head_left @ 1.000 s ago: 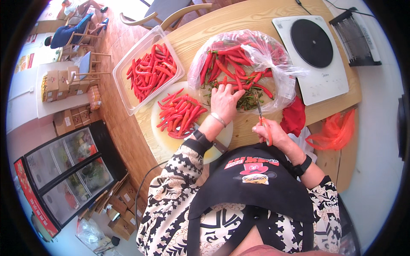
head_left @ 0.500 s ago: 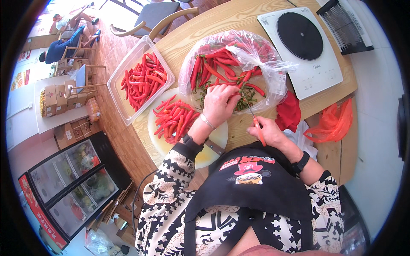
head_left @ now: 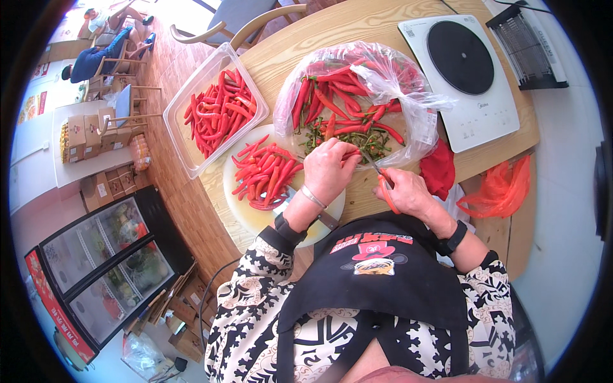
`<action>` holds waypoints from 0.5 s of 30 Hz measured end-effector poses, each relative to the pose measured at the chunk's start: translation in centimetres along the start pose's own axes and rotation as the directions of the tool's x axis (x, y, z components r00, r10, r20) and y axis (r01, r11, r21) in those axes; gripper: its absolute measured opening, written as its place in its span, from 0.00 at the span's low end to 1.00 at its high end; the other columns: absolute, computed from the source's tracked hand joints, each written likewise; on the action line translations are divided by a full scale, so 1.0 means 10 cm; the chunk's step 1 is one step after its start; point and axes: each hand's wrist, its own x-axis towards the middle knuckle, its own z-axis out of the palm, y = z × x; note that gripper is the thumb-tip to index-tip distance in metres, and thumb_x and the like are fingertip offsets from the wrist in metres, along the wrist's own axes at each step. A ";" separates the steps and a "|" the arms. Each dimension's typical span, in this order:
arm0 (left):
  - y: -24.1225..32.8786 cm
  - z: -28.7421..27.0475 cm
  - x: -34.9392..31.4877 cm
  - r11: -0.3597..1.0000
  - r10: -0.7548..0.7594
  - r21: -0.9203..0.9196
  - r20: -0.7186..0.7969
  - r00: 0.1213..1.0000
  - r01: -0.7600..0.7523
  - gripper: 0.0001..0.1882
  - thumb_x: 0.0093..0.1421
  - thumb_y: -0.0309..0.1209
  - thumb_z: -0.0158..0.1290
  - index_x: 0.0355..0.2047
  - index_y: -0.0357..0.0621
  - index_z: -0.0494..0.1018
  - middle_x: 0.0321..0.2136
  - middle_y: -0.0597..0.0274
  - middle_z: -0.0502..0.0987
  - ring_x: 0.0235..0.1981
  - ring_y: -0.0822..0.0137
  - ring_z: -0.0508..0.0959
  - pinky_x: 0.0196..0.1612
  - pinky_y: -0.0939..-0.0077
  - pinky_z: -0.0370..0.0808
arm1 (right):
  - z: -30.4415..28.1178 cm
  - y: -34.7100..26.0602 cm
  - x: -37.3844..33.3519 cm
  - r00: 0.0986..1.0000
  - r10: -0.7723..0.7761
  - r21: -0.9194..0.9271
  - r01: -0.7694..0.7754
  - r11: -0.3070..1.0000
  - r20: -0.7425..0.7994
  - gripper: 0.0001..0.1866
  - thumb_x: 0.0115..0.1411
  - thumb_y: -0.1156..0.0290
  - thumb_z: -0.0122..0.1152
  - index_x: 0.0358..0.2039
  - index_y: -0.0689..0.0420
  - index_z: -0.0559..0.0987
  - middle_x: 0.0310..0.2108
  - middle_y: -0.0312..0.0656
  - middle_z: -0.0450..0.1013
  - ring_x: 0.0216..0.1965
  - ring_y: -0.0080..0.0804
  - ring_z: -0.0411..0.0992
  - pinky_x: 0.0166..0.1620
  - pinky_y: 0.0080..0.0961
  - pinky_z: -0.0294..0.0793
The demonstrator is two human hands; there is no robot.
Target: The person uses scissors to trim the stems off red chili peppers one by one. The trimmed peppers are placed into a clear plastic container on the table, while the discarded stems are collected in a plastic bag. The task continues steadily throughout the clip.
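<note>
My left hand (head_left: 327,171) is closed around a red chili pepper (head_left: 352,154), mostly hidden by its fingers. In my right hand (head_left: 412,193) is a pair of scissors (head_left: 387,195) with orange handles, its blades pointing at the chili's end. Just beyond both hands lies a clear plastic bag (head_left: 423,137), its mouth spread open. Inside it are whole red chilies (head_left: 329,92) and a heap of cut green stems (head_left: 370,144). Left of my left hand, trimmed chilies (head_left: 269,172) are piled on a round white cutting board (head_left: 239,216), where a knife (head_left: 327,221) lies partly under my forearm.
A clear plastic box (head_left: 171,148) of red chilies (head_left: 220,116) stands beyond the board. At the right are a white induction cooker (head_left: 476,124), a red cloth (head_left: 438,171) and an orange plastic bag (head_left: 501,198). A wooden chair (head_left: 246,30) stands behind the table; people sit farther off.
My left hand has drawn back from the stem heap toward me, and a chili's red end now shows at its fingertips. The scissors stay in my right hand. The whole view has shifted slightly.
</note>
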 end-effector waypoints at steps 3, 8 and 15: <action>-0.02 0.01 0.00 0.999 0.019 -0.031 0.007 1.000 -0.019 0.07 0.55 0.32 0.63 0.33 0.45 0.80 0.27 0.59 0.77 0.30 0.58 0.80 0.34 0.65 0.76 | -0.01 0.09 0.02 0.994 -0.017 0.173 -0.001 0.985 0.104 0.18 0.56 0.56 0.63 0.32 0.60 0.77 0.22 0.44 0.74 0.26 0.35 0.76 0.33 0.32 0.75; -0.18 0.20 0.06 0.973 -0.097 -0.218 -0.107 0.989 0.072 0.10 0.57 0.34 0.61 0.36 0.43 0.77 0.27 0.55 0.78 0.31 0.53 0.79 0.35 0.61 0.75 | -0.16 0.03 0.02 0.886 -0.054 0.720 -0.338 0.606 0.461 0.16 0.60 0.56 0.60 0.30 0.58 0.74 0.19 0.35 0.70 0.22 0.23 0.71 0.26 0.21 0.68; -0.94 0.55 0.78 0.863 -0.498 -0.171 -0.124 0.859 0.475 0.21 0.58 0.44 0.58 0.36 0.35 0.76 0.33 0.39 0.80 0.38 0.41 0.80 0.42 0.54 0.75 | -0.09 0.10 0.01 0.939 0.085 0.788 -0.327 0.522 0.333 0.16 0.62 0.55 0.59 0.30 0.57 0.74 0.19 0.33 0.69 0.21 0.21 0.68 0.26 0.18 0.63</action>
